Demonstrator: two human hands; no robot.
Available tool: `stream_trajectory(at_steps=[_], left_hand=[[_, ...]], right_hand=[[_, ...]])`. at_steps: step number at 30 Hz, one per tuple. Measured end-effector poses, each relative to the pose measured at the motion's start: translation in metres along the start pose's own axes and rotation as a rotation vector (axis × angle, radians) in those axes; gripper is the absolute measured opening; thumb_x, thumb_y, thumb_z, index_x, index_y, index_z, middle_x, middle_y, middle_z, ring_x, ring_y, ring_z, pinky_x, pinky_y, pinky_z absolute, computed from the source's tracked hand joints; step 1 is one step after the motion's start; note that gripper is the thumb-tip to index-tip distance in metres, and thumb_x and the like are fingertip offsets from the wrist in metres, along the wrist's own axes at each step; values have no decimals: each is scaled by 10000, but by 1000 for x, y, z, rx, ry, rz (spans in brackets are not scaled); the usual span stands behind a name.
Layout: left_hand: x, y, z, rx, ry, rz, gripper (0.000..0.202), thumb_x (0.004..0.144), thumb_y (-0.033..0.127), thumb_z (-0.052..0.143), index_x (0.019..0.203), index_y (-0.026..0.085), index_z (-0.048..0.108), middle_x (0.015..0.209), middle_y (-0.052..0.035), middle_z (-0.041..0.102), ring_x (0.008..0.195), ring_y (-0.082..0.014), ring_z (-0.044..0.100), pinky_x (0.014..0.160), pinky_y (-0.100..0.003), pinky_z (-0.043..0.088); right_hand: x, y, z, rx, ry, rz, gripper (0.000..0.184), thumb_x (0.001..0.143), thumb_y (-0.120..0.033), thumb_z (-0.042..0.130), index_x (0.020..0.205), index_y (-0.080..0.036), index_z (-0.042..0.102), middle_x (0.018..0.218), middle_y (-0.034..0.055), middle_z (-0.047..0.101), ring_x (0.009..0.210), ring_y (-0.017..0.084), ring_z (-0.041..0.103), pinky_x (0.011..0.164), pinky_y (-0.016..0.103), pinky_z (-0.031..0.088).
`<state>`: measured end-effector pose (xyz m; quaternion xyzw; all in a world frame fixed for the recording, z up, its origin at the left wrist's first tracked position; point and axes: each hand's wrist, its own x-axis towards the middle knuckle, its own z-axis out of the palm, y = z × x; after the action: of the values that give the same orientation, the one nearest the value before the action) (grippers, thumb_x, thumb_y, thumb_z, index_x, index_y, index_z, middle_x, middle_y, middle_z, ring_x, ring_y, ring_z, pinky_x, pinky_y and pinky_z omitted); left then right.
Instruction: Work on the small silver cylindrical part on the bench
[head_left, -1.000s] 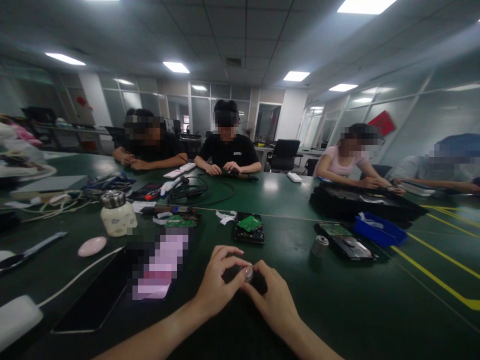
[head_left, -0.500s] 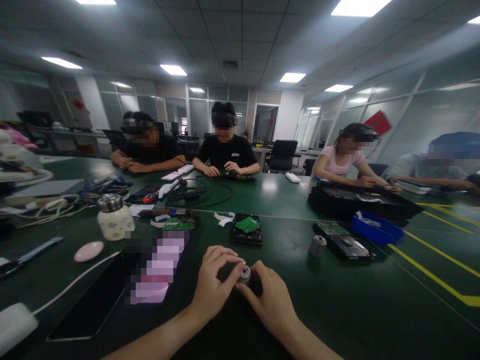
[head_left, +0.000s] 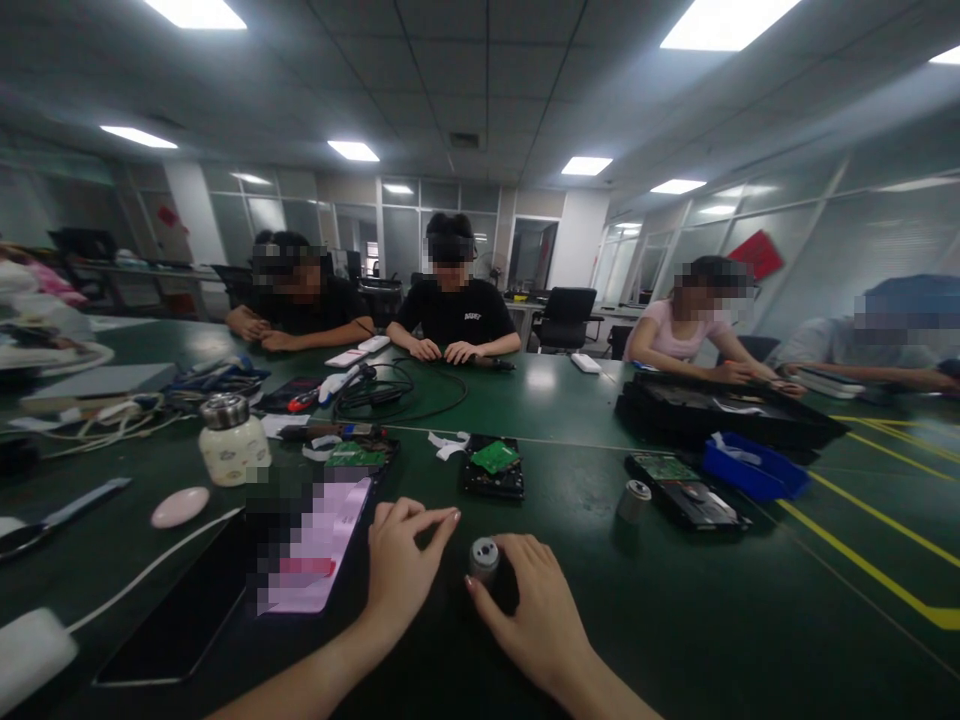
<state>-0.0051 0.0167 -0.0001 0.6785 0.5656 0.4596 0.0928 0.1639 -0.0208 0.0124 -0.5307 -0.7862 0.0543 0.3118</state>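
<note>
A small silver cylinder (head_left: 484, 557) stands upright on the green table (head_left: 570, 610) in front of me. My right hand (head_left: 529, 600) curls round it from the right, thumb and fingers against its side. My left hand (head_left: 401, 570) rests on the table just left of the cylinder, fingers loosely bent, holding nothing and a little apart from it.
A dark tablet with a pink blurred screen (head_left: 315, 545) lies to the left, with a phone (head_left: 176, 620), a white jar (head_left: 231, 440) and cables. Opened hard drives (head_left: 493, 468) (head_left: 686, 492), a second silver cylinder (head_left: 634, 500) and a blue tray (head_left: 754, 465) lie farther out. Several people sit across the table.
My left hand has let go of the small cylinder and drawn back to the left. My right hand stays on it. Both hands have sunk slightly toward me.
</note>
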Motion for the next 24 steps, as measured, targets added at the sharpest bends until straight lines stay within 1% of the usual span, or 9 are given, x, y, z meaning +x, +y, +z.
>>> stream_trajectory(at_steps=[1,3,7,13,16,21,24], left_hand=[[0,4,0,-35,-10,39,189,832,381,601,888,287,755,801,-51,609,849,-256,503,776,-410,419],[-2,11,-1,-102,-48,113,167,834,361,609,894,288,747,832,-38,607,891,-237,510,810,-373,433],[-5,18,-2,-185,-105,187,108,820,292,637,843,285,742,839,-32,603,906,-229,513,812,-358,442],[-4,16,-1,-233,-115,199,126,843,287,617,877,267,736,842,-43,601,912,-235,509,817,-376,442],[-3,17,-1,-243,-127,206,113,833,292,634,870,282,740,822,-37,602,898,-235,512,808,-379,443],[-3,19,-3,-263,-177,211,126,837,282,626,882,288,744,833,-43,612,915,-244,507,821,-394,438],[-4,20,-5,-277,-227,223,163,854,255,594,927,292,735,891,-52,622,956,-250,502,855,-406,430]], right_hand=[[-1,1,1,3,-9,-4,234,796,-261,627,1013,-185,583,1014,84,641,947,260,574,834,402,437],[-2,2,2,2,-35,-19,290,805,-268,622,1077,-171,591,1111,104,626,1036,270,549,901,414,413],[-3,3,3,-21,-70,-50,313,836,-269,588,1131,-162,598,1146,109,624,1077,264,535,945,416,390],[-2,4,3,-61,-88,-61,316,852,-273,565,1143,-152,597,1152,118,624,1072,274,539,940,433,398],[-1,4,4,-62,-92,-60,314,851,-266,568,1140,-147,596,1154,120,622,1077,274,538,946,433,396],[-1,4,5,-67,-99,-72,314,856,-254,559,1151,-150,586,1174,120,611,1099,272,525,962,439,384],[-2,4,4,-73,-106,-72,305,855,-246,554,1143,-152,586,1155,117,617,1073,267,537,953,438,390]])
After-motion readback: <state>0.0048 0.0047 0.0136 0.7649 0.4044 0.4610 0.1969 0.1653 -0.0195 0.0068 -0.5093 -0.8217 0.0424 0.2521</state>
